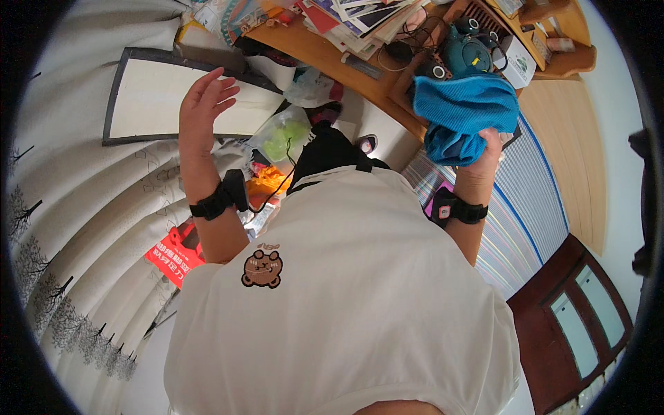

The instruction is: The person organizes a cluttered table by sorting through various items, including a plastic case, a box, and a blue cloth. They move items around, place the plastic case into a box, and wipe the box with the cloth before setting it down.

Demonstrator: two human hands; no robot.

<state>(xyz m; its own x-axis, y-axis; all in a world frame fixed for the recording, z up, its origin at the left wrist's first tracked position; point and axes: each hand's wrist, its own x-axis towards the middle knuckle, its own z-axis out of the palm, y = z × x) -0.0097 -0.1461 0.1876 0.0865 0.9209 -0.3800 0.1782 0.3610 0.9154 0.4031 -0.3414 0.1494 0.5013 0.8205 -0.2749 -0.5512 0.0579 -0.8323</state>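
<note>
A blue ribbed cloth (464,109) is bunched in my right hand (487,150). Its folds hang in front of a wooden tea tray (402,98) on the desk, just below a teal teapot (467,56). My left hand (205,106) is raised with its fingers apart and holds nothing. Behind that hand lies a cream panel with a dark frame (150,98). Both wrists wear black strapped devices.
Papers and magazines (358,23) are piled on the wooden desk (290,41), near black cables. A white box (519,62) stands beside the teapot. Plastic bags (282,135) lie below the desk. A striped bed mat (524,207) is at right, pale curtains (93,233) at left.
</note>
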